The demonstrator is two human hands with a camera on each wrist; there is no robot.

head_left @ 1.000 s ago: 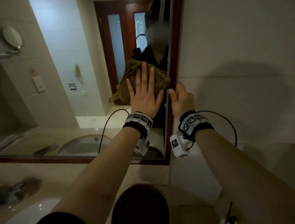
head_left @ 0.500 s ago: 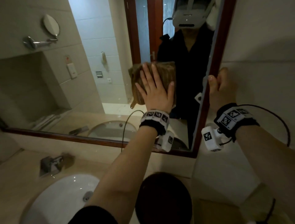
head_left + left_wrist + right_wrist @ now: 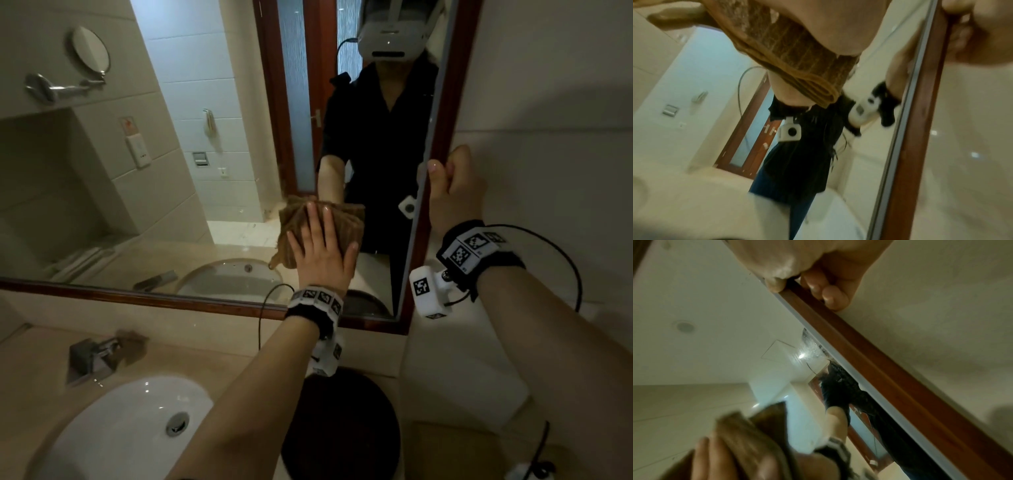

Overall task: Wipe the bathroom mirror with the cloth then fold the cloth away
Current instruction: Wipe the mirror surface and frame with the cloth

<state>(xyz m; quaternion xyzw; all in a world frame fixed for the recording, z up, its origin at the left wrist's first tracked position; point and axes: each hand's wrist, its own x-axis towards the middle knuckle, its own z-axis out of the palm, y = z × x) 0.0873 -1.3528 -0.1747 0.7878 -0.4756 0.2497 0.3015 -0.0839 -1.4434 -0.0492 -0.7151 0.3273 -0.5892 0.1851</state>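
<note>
Bathroom mirror (image 3: 212, 164): left hand (image 3: 322, 253) spread flat, presses folded cloth (image 3: 301, 229) on glass; right hand (image 3: 452, 192) grips frame edge (image 3: 442, 137) beside it.

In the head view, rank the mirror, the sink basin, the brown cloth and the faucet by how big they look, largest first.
1. mirror, largest by far
2. sink basin, though nearness to the camera enlarges it
3. brown cloth, partly covered by the left hand
4. faucet, looks about alike with the cloth; unsure
</note>
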